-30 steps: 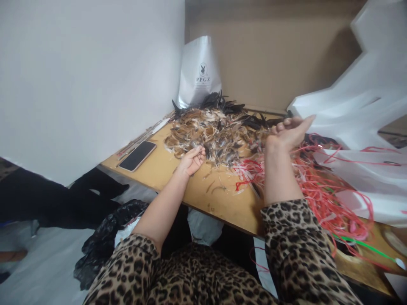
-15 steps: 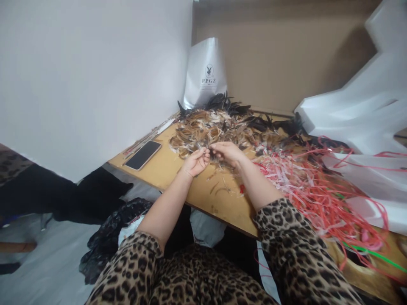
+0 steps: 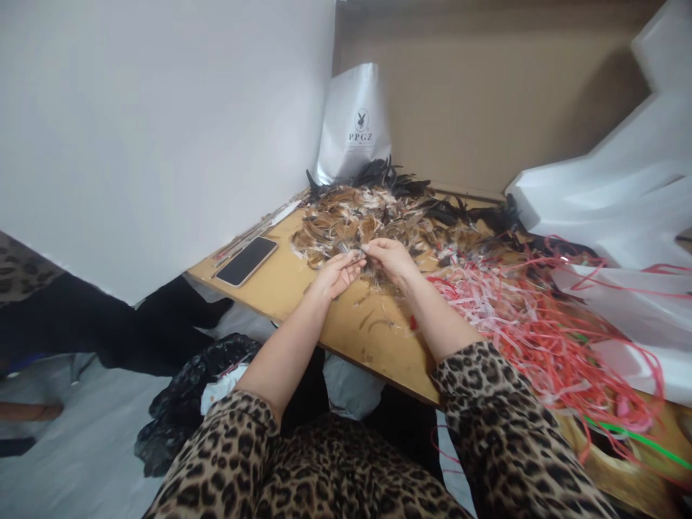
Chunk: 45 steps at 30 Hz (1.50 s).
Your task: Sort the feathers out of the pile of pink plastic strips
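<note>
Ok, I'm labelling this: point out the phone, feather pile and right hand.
Phone [image 3: 247,262]: head view, middle of its dark screen.
Feather pile [image 3: 375,216]: head view, feathers near its middle.
Right hand [image 3: 391,258]: head view, middle of it.

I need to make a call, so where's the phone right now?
In the head view, the phone lies on the table at its left end, left of the left hand and the feather pile.

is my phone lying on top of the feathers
No, the phone lies on the bare tabletop, left of the feathers.
</note>
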{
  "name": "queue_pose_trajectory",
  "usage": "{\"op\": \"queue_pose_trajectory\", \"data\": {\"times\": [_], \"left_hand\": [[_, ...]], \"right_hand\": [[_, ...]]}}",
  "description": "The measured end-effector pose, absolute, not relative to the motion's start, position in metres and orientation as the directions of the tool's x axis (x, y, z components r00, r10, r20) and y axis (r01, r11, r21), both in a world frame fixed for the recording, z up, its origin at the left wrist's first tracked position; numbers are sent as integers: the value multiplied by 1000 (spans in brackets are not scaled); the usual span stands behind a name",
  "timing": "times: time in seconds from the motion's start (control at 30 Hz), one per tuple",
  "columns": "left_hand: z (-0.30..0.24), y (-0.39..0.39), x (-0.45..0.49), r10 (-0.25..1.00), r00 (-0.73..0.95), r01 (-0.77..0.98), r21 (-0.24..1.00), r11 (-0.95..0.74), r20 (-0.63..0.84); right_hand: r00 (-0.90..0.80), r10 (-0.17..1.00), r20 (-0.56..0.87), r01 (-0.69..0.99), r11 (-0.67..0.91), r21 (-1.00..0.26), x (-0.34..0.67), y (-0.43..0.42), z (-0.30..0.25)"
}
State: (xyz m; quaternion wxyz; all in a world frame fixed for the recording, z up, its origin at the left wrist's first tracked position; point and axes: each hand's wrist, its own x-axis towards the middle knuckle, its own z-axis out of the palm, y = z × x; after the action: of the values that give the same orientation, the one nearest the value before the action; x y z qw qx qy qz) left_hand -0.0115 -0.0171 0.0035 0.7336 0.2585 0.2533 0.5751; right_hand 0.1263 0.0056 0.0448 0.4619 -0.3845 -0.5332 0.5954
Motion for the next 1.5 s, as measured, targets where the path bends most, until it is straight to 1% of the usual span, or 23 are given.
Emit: {"op": "queue_pose_trajectory", "data": {"times": [0.2, 0.33, 0.53, 0.63, 0.7, 0.77, 0.83, 0.9, 0.97, 1.07, 1.13, 1.2, 1.3, 1.37, 1.43, 1.5], "left_hand": [[5, -19, -6, 984, 143, -571, 804, 169, -105], [1, -18, -5, 987, 142, -522, 841, 142, -78], [-1, -17, -3, 994, 85, -431, 897, 95, -64], [1, -18, -2, 998, 32, -380, 922, 70, -63], [2, -17, -2, 998, 4, -375, 925, 60, -63], [4, -16, -4, 997, -42, -408, 912, 48, -71], [4, -14, -6, 990, -108, -476, 879, 23, -85], [3, -11, -10, 982, -163, -550, 835, -8, -98], [1, -9, -12, 977, -185, -584, 812, -22, -107], [-1, -7, -13, 977, -180, -588, 808, -13, -116], [-1, -8, -12, 976, -174, -583, 812, 3, -129], [-1, -9, -11, 977, -164, -581, 814, 17, -138], [2, -11, -9, 980, -145, -584, 811, 28, -138], [3, -12, -9, 982, -133, -585, 811, 33, -135], [3, -12, -9, 983, -125, -584, 811, 37, -134], [1, -12, -10, 983, -121, -585, 810, 42, -138]], "right_hand": [[-173, 980, 94, -40, 88, -995, 124, 8, 41], [-145, 978, 147, 37, 154, -987, 123, 11, 37], [-117, 976, 182, 73, 191, -979, 122, 9, 36], [-114, 982, 151, 32, 156, -987, 122, 9, 37], [-97, 989, 108, -56, 103, -993, 123, 11, 38], [-44, 997, 69, -139, 62, -988, 126, 14, 39], [20, 998, 66, -136, 68, -988, 131, 17, 38], [35, 992, 120, -2, 120, -993, 135, 20, 34], [-35, 979, 202, 204, 205, -957, 138, 23, 28], [-173, 953, 250, 495, 303, -814, 138, 24, 18], [-193, 952, 238, 637, 306, -707, 136, 24, 14], [-176, 960, 219, 741, 275, -612, 134, 22, 13], [-153, 971, 184, 834, 227, -503, 129, 18, 14], [-154, 972, 177, 855, 221, -469, 127, 18, 14], [-148, 971, 187, 840, 223, -494, 126, 19, 14], [-140, 969, 203, 762, 236, -603, 127, 22, 15]]}}
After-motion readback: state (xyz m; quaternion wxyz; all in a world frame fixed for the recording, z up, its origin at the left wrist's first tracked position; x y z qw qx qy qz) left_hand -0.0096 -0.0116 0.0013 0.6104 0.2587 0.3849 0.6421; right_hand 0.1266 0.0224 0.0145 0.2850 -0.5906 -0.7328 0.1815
